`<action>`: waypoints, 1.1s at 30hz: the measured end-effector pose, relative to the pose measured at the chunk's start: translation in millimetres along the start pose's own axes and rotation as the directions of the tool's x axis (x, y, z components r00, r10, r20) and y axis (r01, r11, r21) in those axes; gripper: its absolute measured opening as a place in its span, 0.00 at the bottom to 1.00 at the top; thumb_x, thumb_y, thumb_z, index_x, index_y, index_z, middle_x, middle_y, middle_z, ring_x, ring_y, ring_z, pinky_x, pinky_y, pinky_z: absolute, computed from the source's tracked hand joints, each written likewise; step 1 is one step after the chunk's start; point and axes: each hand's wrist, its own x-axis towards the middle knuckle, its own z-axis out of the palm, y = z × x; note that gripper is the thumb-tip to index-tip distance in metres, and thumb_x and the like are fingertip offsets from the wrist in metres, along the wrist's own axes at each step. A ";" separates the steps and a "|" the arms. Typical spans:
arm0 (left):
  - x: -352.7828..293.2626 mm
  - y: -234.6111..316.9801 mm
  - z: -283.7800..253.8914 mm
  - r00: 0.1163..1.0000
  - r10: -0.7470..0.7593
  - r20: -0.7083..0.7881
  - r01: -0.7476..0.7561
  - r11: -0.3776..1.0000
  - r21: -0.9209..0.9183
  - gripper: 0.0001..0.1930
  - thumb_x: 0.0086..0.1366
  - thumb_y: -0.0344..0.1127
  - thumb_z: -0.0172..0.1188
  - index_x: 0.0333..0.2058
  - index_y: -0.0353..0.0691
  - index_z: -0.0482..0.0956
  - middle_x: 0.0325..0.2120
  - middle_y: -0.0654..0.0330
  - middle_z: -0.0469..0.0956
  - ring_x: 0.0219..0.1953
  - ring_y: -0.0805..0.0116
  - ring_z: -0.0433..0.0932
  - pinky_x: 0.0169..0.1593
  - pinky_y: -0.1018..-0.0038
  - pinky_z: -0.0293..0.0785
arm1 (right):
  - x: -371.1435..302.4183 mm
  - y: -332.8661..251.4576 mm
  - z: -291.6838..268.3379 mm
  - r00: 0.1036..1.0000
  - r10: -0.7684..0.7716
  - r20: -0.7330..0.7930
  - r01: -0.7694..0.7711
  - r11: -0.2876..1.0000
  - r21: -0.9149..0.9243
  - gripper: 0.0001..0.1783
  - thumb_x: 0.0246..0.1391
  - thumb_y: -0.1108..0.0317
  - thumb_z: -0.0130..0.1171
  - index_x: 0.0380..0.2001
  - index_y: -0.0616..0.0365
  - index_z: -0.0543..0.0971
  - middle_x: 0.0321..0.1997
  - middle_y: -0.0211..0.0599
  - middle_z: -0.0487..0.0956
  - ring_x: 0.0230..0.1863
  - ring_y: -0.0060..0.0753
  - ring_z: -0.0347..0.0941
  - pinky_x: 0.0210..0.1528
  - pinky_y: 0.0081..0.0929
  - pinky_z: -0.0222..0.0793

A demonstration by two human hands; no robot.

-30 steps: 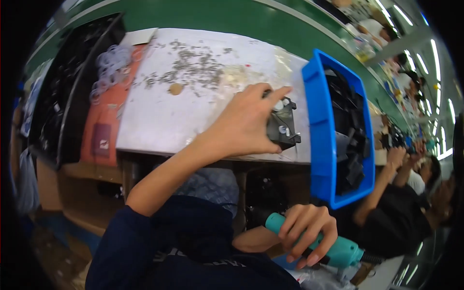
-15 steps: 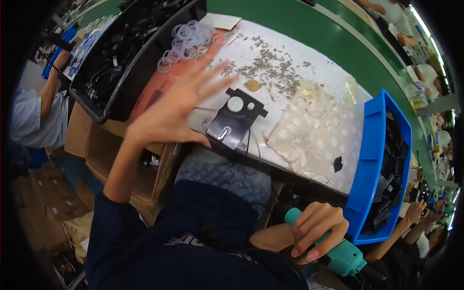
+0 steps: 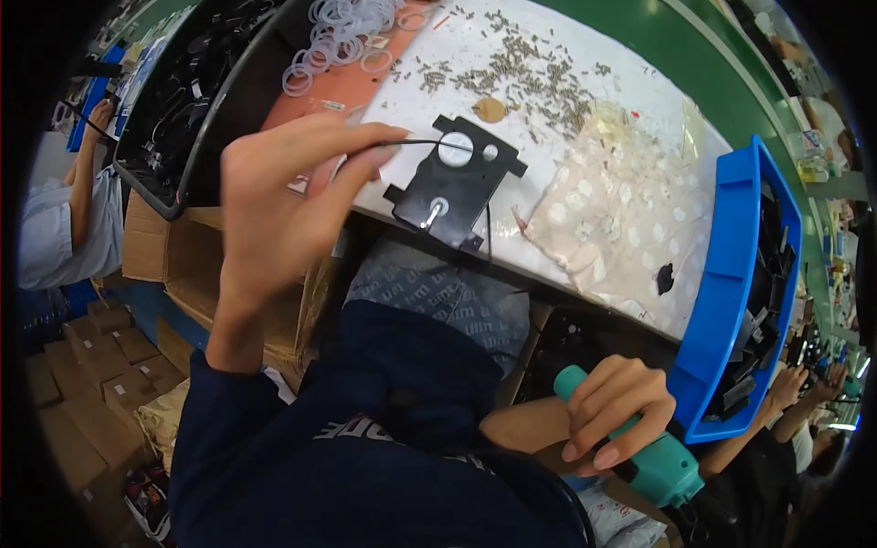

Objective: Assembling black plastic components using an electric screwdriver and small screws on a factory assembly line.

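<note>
My left hand is raised at the left of the work table, thumb and forefinger pinched on a thin black cable. That cable stretches rightward over a black plastic part, a flat plate with side tabs, a large round white area, a smaller hole and a shiny metal piece. The part lies at the table's near edge, and another stretch of black cable hangs below it. Lower right, my right hand is wrapped around a teal electric screwdriver, held away from the part. Its tip is hard to make out.
Many small screws lie scattered behind the part, near a tan disc. Clear rings are piled at the far left, beside a black bin. A blue bin of black parts stands right; crumpled sheeting covers the table's right.
My left hand has gone from spread fingers beside the part to a pinch on the cable, drawing it across the plate. The right hand keeps the screwdriver; the whole view has shifted slightly.
</note>
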 end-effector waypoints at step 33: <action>2.2 -56.2 53.0 0.970 0.056 0.238 0.126 0.718 -0.685 0.50 0.40 0.21 0.56 0.67 0.39 0.47 0.61 0.48 0.60 0.59 0.55 0.67 0.64 0.62 0.57 | 18.6 -29.6 -4.1 0.950 -0.224 -0.216 0.207 0.973 -0.100 0.09 0.48 0.76 0.64 0.34 0.65 0.76 0.23 0.49 0.79 0.12 0.34 0.72 0.14 0.22 0.61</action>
